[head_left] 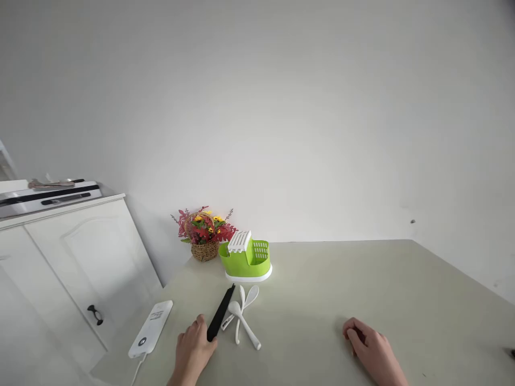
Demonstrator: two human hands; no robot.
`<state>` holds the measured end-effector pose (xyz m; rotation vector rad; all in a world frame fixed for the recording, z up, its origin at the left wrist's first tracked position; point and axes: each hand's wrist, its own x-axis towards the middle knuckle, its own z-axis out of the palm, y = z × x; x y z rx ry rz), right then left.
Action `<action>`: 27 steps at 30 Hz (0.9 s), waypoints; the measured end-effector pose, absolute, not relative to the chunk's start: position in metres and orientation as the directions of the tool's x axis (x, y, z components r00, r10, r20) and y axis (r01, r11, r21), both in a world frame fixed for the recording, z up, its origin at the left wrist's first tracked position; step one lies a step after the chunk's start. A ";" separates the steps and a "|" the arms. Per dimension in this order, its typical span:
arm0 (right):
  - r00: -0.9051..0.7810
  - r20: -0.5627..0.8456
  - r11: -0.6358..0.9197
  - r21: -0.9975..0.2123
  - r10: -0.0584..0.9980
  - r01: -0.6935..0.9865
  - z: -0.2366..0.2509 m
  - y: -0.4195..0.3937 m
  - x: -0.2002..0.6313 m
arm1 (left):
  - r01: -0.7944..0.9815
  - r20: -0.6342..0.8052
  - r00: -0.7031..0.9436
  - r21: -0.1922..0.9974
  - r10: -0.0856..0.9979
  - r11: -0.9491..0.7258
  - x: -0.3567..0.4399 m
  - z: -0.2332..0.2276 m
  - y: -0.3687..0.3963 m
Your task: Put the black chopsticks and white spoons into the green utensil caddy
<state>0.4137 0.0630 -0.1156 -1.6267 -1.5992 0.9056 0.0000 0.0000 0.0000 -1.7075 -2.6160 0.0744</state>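
The left hand [195, 343] is gripping the near end of a long, slim black object [222, 313] beside crossed white spoons [245, 326], toward the left edge of the pale grey table [314, 300]. Across a broad, roomy stretch, the right hand [370, 344] is resting loosely curled

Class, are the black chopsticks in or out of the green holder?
Out: the black chopsticks are in front of the green holder, held by the left hand.
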 end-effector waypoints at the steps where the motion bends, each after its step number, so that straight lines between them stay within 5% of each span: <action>1: 0.007 -0.020 -0.021 -0.844 1.000 0.536 -0.116 0.063 0.414 | 0.913 -0.017 -0.405 -0.057 0.914 0.403 0.001 0.002 0.001; 16: 0.006 -0.020 -0.020 -0.858 1.000 0.513 -0.117 0.063 0.415 | 0.909 -0.021 -0.402 -0.133 0.916 0.396 0.003 0.011 0.022; 27: 0.019 -0.015 -0.023 -0.852 1.000 0.523 -0.116 0.062 0.414 | 0.919 0.015 -0.386 -0.082 0.922 0.386 -0.006 0.003 0.043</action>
